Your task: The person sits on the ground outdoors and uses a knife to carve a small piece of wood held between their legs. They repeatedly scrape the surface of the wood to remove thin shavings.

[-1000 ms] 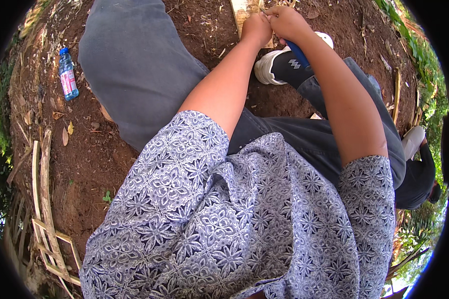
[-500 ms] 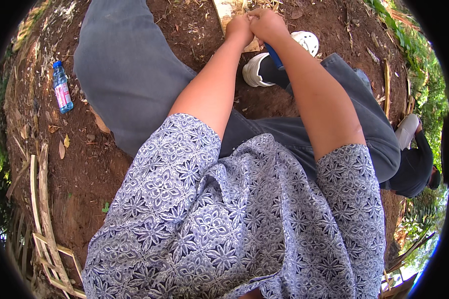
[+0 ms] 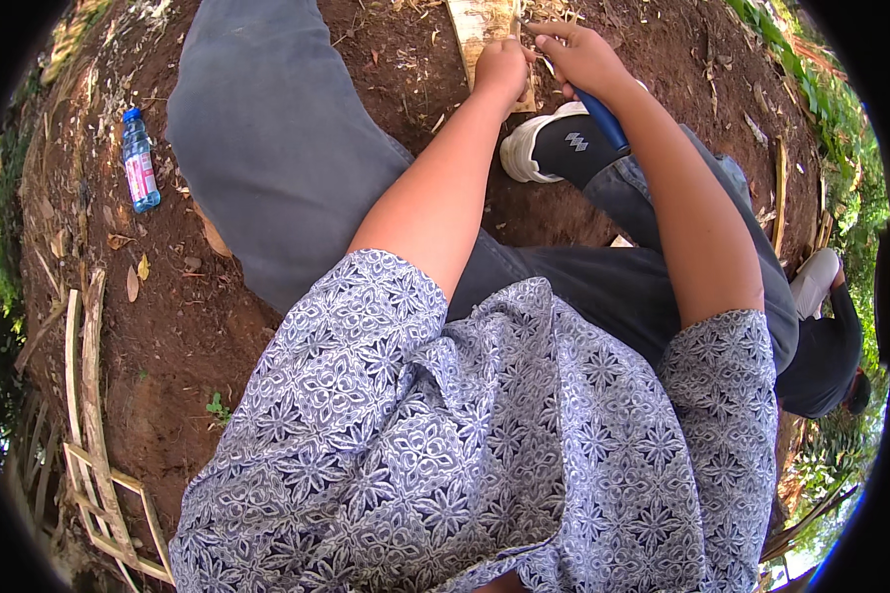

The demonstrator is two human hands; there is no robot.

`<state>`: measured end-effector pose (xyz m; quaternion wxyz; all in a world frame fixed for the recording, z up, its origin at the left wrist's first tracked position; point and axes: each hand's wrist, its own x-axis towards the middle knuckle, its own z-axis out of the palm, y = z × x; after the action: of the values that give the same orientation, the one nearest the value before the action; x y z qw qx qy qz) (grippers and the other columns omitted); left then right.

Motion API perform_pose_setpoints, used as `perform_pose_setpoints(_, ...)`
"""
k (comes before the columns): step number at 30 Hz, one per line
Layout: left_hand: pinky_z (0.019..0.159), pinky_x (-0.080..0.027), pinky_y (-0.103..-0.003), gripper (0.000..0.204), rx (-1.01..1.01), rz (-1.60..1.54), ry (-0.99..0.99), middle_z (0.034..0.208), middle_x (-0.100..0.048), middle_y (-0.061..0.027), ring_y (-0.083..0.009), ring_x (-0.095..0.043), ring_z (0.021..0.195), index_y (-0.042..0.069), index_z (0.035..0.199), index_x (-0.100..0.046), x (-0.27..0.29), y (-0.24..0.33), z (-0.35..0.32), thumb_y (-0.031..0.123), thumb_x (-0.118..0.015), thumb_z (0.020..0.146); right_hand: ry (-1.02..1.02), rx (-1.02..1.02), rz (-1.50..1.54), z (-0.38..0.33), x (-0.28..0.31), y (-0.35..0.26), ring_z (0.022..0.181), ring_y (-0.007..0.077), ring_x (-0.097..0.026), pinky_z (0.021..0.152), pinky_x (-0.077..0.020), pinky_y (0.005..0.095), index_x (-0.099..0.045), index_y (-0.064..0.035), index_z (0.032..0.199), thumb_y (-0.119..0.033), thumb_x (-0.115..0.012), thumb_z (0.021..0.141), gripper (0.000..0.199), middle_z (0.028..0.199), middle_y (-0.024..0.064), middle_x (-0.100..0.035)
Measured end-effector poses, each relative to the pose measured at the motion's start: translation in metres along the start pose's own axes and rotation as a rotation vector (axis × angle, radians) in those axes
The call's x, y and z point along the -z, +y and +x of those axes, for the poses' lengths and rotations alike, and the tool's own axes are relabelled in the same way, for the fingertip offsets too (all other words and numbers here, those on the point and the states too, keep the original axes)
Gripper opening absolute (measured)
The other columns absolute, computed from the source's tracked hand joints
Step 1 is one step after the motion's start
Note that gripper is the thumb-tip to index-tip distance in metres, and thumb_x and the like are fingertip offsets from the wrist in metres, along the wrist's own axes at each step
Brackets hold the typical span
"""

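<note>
Left hand (image 3: 501, 69) on pale wood plank (image 3: 480, 25), right hand (image 3: 581, 54) gripping blue-handled tool (image 3: 601, 117).

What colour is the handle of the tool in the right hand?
The handle is blue, seen in the head view.

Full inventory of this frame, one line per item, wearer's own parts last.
wood piece: one, pale tan, on the dirt at top centre, under both hands
blue-handled tool: one, blue handle, in the right hand; tip hidden
water bottle: one, clear with blue cap and pink label, lying on soil at left
bamboo strips: several, tan, lower left
dry leaves: a few, brown, left soil
other person: one, dark top, right edge
shoe: one, white, with black sock
trousers: grey
shirt: blue-white patterned
left hand: on the wood piece
right hand: closed on the tool
</note>
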<state>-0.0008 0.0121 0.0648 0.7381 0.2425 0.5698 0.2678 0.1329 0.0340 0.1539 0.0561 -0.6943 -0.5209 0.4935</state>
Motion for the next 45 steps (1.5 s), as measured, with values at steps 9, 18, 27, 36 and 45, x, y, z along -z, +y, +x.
perform_pose_setpoints(9,0.047,-0.037,-0.032,0.038,0.112,-0.030,0.025,0.065,-0.044,0.0007,-0.0123,-0.040,0.051,0.007,0.096,-0.052,0.004,-0.006,-0.001,0.039,-0.034,0.107,-0.037,-0.029,-0.197,0.000,-0.017,-0.008,0.048,0.0172,-0.065,0.054,-0.0561,0.0351,-0.066,-0.0103,0.132,-0.019,-0.053,0.097,0.039,0.063,0.0099,-0.067)
perform_pose_setpoints(18,0.049,-0.043,-0.035,0.047,-0.074,0.256,0.123,0.067,-0.051,-0.0030,-0.0157,-0.048,0.055,0.003,0.093,-0.057,0.007,-0.051,0.044,0.041,-0.033,0.108,0.030,-0.046,-0.332,0.008,-0.030,-0.013,0.047,0.0195,-0.066,0.062,-0.0583,0.0364,-0.068,-0.0102,0.129,-0.024,-0.056,0.097,0.037,0.066,0.0123,-0.070)
perform_pose_setpoints(27,0.092,-0.050,-0.053,0.053,-0.024,0.347,0.201,0.102,-0.069,-0.0328,-0.0478,-0.066,0.101,-0.006,0.099,-0.071,-0.004,-0.030,0.019,0.033,-0.035,0.105,0.219,-0.071,-0.300,0.035,-0.044,0.014,0.053,0.0206,-0.070,0.067,-0.0593,0.0369,-0.068,-0.0110,0.130,-0.027,-0.056,0.096,0.039,0.070,0.0135,-0.072)
perform_pose_setpoints(36,0.068,-0.053,-0.047,0.052,-0.169,0.465,0.238,0.080,-0.069,-0.0212,-0.0335,-0.069,0.070,-0.004,0.094,-0.068,-0.002,-0.039,0.018,0.036,-0.037,0.106,0.082,-0.023,-0.175,0.008,-0.026,0.006,0.045,0.0154,-0.062,0.051,-0.0537,0.0323,-0.068,-0.0108,0.131,-0.026,-0.056,0.100,0.036,0.059,0.0072,-0.064)
perform_pose_setpoints(45,0.082,-0.054,-0.053,0.047,-0.190,0.532,0.251,0.095,-0.070,-0.0309,-0.0473,-0.068,0.092,-0.006,0.095,-0.071,-0.010,-0.014,-0.003,0.031,-0.043,0.104,-0.042,-0.033,-0.294,0.009,-0.019,-0.009,0.045,0.0171,-0.063,0.055,-0.0540,0.0338,-0.068,-0.0092,0.128,-0.024,-0.056,0.100,0.034,0.058,0.0084,-0.064)
